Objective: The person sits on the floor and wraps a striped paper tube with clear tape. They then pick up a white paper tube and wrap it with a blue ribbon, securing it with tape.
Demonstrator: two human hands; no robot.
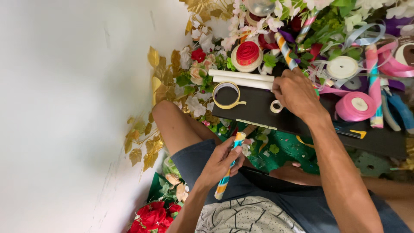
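My left hand [221, 160] grips a striped paper-wrapped stick [229, 166] over my lap, its tip pointing toward the black board [258, 108]. My right hand [296, 94] reaches forward onto that board, fingers curled beside two white rolled sticks [241, 78]; whether it holds anything is unclear. A small tape roll [276, 106] lies just under its fingers. A larger yellow-rimmed tape roll [227, 95] sits on the board's left end.
Artificial flowers, gold leaves [159, 69] and a red ribbon spool [247, 54] crowd the area beyond the board. Pink ribbon roll [356, 106], white ribbon roll [342, 67] and more striped sticks [285, 51] lie right. Red roses [153, 215] sit by my left side. A white wall [64, 116] is left.
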